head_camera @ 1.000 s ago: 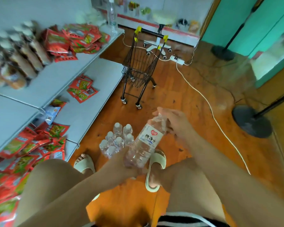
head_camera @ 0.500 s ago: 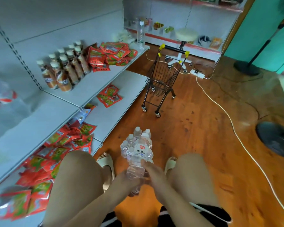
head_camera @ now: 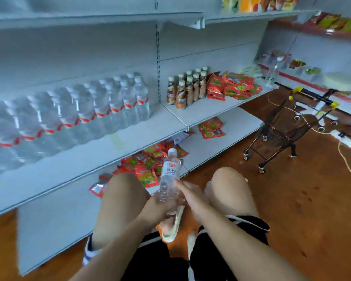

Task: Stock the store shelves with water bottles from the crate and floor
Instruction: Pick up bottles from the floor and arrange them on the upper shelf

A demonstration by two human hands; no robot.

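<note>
— Two hands on one thing, is it?
— Yes. The left hand point(head_camera: 160, 205) is curled round the lower part of a clear water bottle point(head_camera: 169, 175), gripping it. The right hand point(head_camera: 192, 196) lies against the bottle's right side, fingers fairly straight and close together, touching rather than wrapping.
— How does the bottle stand?
— Nearly upright, white cap up and tipped a little to the right. It is held in the air between the person's bare knees point(head_camera: 229, 183), in front of the lower shelf point(head_camera: 231, 142). The left hand hides its base. A pale sandal point(head_camera: 173, 226) shows just under the hands.
— And the shelves?
— On the middle shelf point(head_camera: 109, 151) a long row of water bottles point(head_camera: 79, 112) with red-and-white labels stands towards the back, from the left edge up to the upright post; they are blurred. Past the post, brown drink bottles point(head_camera: 187, 88) stand at the left end of the next section, with red snack packets point(head_camera: 234, 84) piled beside them. Red-and-green packets point(head_camera: 148, 175) lie on the lower shelf, just behind the held bottle.
— Further out?
— A black wire cart point(head_camera: 280, 132) stands on the wooden floor point(head_camera: 302, 199), well apart to the right.
</note>
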